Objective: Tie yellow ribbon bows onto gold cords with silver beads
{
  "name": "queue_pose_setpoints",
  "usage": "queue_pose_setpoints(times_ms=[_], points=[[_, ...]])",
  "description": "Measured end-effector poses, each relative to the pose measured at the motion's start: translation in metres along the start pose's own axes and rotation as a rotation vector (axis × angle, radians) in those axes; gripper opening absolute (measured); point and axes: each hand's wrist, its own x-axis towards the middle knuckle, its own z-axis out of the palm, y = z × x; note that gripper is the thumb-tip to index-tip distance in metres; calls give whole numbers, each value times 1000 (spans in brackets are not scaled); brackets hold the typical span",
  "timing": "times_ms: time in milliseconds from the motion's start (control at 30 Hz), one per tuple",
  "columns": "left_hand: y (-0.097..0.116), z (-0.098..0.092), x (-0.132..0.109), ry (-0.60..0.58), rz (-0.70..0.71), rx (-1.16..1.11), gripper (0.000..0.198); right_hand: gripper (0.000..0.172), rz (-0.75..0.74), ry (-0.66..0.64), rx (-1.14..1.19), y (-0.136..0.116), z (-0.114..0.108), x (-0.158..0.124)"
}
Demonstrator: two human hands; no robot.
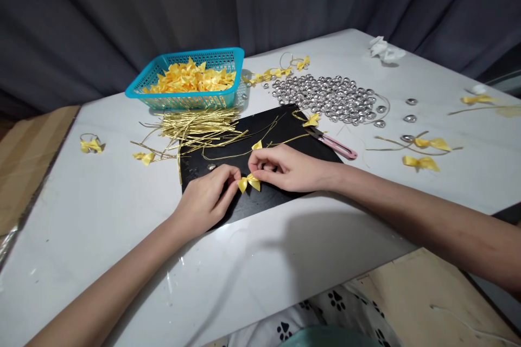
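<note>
Over a black mat [240, 207], a small yellow ribbon bow [249, 182] is pinched between my two hands. My left hand [209, 193] grips its left side with thumb and fingertips. At the bow's upper right, my right hand [280, 168] is closed on it, the fingertips partly hiding it. Another yellow bow [256, 145] shows just behind the right hand's fingers. A single silver bead [211, 166] lies near the left fingertips. Thin gold cords [228, 156] curve across the mat behind both hands.
Behind the mat are a bundle of gold ties [199, 124], a blue basket [185, 96] of yellow bows, and a pile of silver beads [329, 95]. Pink-handled snips [336, 146] lie at the mat's right edge. Loose bows [421, 163] and crumpled white tissue [385, 50] are at the right.
</note>
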Motion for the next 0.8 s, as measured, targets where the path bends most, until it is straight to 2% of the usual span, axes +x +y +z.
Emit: queue_pose_setpoints(times_ms=[600, 700, 800], points=[[-1, 0, -1, 30, -11, -21, 10, 7, 25, 12, 26, 2, 3, 0], [-1, 0, -1, 47, -25, -72, 10, 6, 48, 28, 115, 3, 5, -1], [-2, 1, -1, 67, -39, -153, 9, 7, 93, 32, 304, 3, 9, 0]])
